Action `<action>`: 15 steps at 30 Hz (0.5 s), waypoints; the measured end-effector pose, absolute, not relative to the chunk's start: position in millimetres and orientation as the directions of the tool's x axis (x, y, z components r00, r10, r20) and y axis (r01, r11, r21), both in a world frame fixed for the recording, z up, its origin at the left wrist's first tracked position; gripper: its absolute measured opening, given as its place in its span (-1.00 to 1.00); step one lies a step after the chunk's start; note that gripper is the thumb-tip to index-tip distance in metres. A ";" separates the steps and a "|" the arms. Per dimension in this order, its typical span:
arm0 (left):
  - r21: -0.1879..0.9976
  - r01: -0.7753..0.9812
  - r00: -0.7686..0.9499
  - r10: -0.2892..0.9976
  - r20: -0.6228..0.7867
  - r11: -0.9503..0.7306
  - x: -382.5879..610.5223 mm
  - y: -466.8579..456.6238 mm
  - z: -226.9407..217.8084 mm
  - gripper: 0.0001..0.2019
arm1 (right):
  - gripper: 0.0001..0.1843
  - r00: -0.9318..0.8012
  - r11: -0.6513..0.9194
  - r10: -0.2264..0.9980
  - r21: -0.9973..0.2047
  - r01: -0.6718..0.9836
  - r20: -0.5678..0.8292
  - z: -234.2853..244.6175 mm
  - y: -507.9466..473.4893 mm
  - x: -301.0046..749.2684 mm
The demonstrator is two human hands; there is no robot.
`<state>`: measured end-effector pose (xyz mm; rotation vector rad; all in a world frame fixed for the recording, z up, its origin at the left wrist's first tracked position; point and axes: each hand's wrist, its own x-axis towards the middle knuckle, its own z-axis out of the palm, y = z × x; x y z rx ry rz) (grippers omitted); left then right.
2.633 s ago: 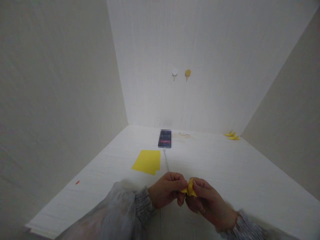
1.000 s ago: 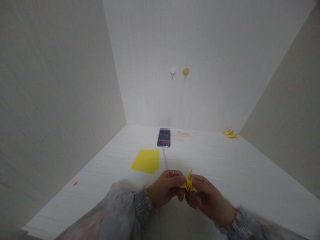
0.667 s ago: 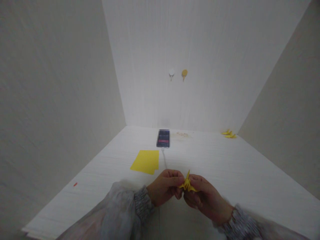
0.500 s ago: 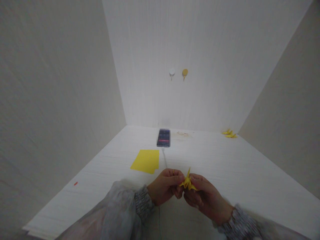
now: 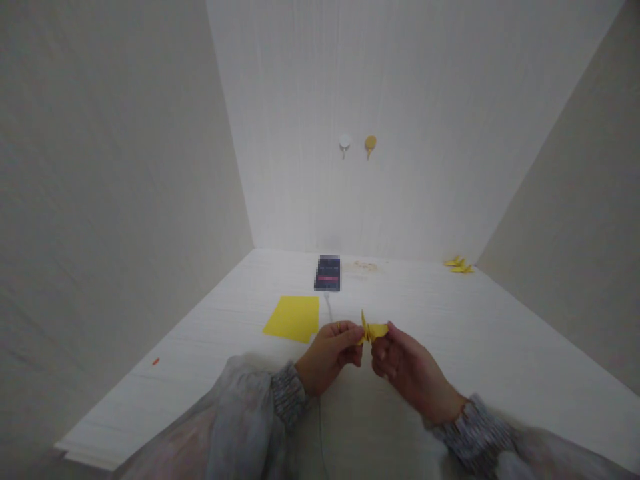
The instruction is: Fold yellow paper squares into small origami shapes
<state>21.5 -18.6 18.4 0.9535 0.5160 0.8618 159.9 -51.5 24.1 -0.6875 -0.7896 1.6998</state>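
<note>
Between my two hands, above the white table, is a small folded yellow paper crane [image 5: 369, 331] with a thin point sticking up. My left hand [image 5: 333, 350] pinches its left side between thumb and fingers; a ring shows on one finger. The thumb and fingers of my right hand [image 5: 413, 370] grip the wider flap at its right. To the left of my hands lie flat yellow paper sheets [image 5: 293, 318], a little out of line at one corner.
A phone [image 5: 328, 273] with a blurred screen and a cable [image 5: 329, 308] lies near the back wall. Several folded yellow cranes [image 5: 460, 265] rest in the far right corner. A small orange-red piece [image 5: 156, 361] is at the left. Two hooks [image 5: 370, 144] hang on the wall.
Both hands have moved up a little, away from me. The crane has turned, with its upright point now further left and a flap out to the right in my right fingers.
</note>
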 end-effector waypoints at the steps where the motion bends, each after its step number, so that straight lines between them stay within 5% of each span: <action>1: 0.882 -0.384 0.560 0.828 -0.011 0.272 21.9 -18.5 18.9 -0.77 | -0.69 -0.216 -0.166 0.975 -0.803 -0.573 -0.048 24.6 -49.1 162.2; 9: 0.924 -0.370 0.457 0.885 0.089 0.098 21.0 -14.5 19.8 -0.72 | -0.74 -0.165 -0.076 0.986 -0.858 -0.508 0.010 23.6 -43.4 171.3; 15: 0.940 -0.271 0.632 0.775 0.012 0.207 21.6 -13.2 17.5 -0.73 | -0.73 -0.257 -0.128 0.966 -0.925 -0.358 -0.034 19.5 -46.4 170.5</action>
